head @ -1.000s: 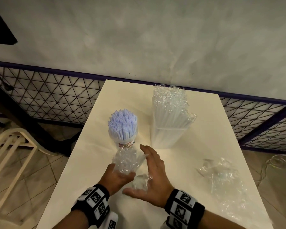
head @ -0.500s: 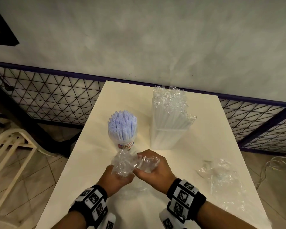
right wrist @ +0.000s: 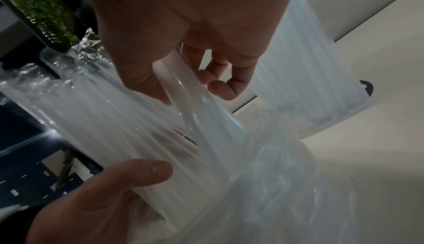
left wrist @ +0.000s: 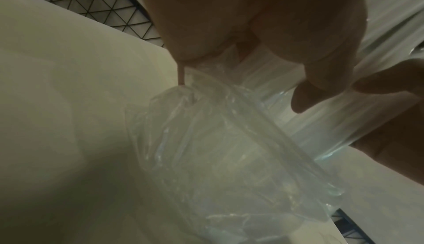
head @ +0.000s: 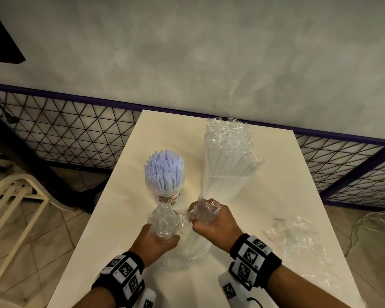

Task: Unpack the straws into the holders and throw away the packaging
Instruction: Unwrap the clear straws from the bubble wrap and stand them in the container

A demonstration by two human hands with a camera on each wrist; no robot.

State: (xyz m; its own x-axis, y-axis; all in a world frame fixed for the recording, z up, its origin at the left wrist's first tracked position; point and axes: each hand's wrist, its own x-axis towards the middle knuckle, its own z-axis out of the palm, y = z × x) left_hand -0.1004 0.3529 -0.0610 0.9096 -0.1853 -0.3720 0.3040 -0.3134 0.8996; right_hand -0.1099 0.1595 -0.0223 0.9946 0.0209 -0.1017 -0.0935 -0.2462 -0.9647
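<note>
On the cream table point(head: 282, 181), a round cup point(head: 165, 187) holds blue-white straws. Beside it a tall clear holder point(head: 228, 174) stands with pale straws still wrapped in plastic. My left hand point(head: 156, 238) grips a crumpled bunch of a clear plastic bag point(head: 165, 221). My right hand point(head: 213, 225) grips another bunch of the same bag point(right wrist: 183, 106), a little apart from the left. In the right wrist view, pale straws point(right wrist: 128, 139) show inside this bag. The bag point(left wrist: 229, 148) hangs down towards the table below my hands.
Empty crumpled clear packaging point(head: 298, 238) lies on the table at the right. A mesh fence point(head: 65, 134) and a wall run behind the table. A white plastic chair point(head: 11, 196) stands on the floor at the left, cables point(head: 369, 221) at the right.
My right hand, open beside the bag a second ago, has closed on the plastic. Both hands have moved slightly apart with the bag stretched between them.
</note>
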